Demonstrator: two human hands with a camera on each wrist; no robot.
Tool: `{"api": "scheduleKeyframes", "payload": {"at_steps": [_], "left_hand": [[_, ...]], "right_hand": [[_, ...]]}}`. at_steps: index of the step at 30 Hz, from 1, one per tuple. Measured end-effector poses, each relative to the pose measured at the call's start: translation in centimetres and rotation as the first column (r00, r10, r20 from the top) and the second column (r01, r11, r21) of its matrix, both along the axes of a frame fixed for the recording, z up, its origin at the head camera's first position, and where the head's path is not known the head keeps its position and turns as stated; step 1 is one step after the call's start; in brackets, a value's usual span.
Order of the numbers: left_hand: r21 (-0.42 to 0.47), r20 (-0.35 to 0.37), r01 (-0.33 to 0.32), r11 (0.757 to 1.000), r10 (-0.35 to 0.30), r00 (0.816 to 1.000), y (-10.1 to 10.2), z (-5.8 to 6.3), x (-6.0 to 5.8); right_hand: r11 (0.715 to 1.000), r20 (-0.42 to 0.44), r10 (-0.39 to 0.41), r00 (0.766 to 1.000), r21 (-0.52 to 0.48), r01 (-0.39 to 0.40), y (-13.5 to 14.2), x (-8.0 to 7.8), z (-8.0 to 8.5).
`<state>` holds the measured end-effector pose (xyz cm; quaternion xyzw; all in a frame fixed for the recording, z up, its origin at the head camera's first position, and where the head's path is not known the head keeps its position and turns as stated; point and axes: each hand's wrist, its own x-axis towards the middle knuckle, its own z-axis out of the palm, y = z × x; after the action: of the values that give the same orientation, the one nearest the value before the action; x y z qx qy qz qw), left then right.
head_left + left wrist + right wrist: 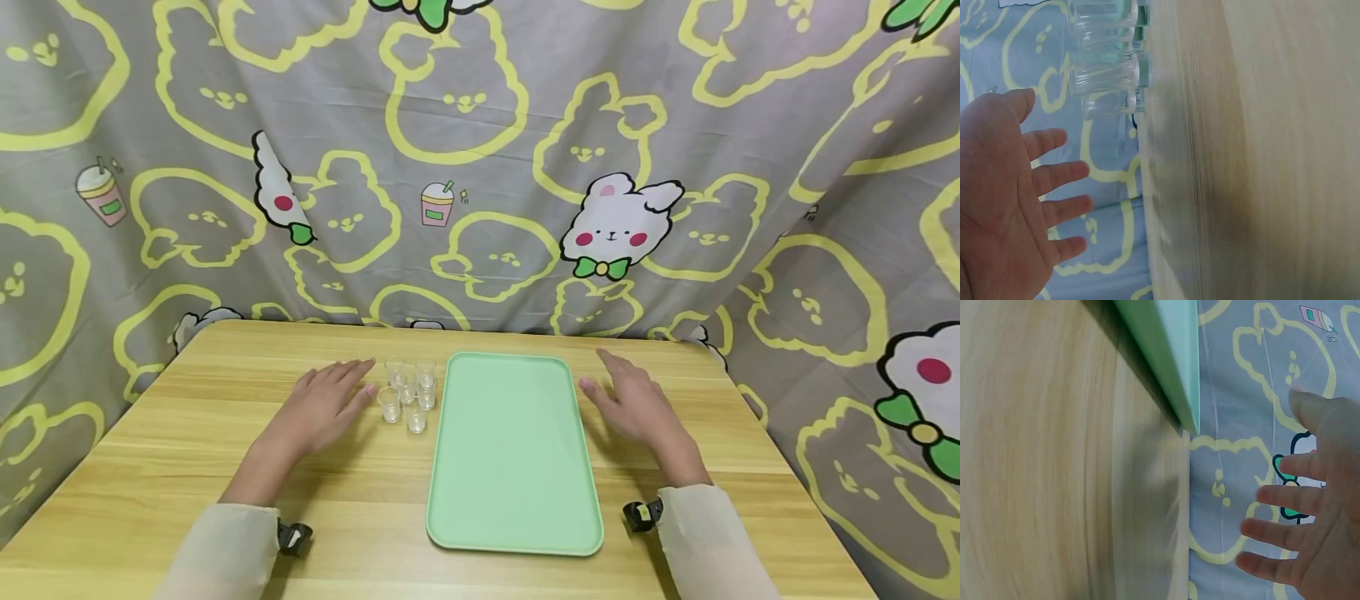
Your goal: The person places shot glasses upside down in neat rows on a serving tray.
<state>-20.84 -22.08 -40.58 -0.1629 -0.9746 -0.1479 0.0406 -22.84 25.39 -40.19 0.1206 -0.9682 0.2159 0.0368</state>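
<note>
Several small clear shot glasses (407,393) stand upright in a cluster on the table, just left of a pale green tray (502,450). My left hand (324,408) is beside the glasses on their left, fingers extended and holding nothing. In the left wrist view its palm and spread fingers (1060,178) show, with glasses (1107,72) past the thumb. To the right of the tray, my right hand (633,404) is likewise extended and holds nothing. The right wrist view shows its spread fingers (1285,531) near the tray's raised edge (1172,362).
The wooden table (150,467) carries the tray and glasses. Behind it and along the right side hangs a grey curtain (480,183) with yellow cartoon outlines. Each wrist wears a small black camera, the left one (295,539) and the right one (642,516).
</note>
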Motion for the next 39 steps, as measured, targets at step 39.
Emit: {"api": "scheduleKeyframes", "payload": {"at_steps": [39], "left_hand": [[0.378, 0.206, 0.033, 0.925, -0.118, 0.971, 1.7, -1.9, -1.2]], "right_hand": [[0.824, 0.471, 0.153, 0.869, -0.546, 0.151, -0.2, -0.2, -2.5]]}}
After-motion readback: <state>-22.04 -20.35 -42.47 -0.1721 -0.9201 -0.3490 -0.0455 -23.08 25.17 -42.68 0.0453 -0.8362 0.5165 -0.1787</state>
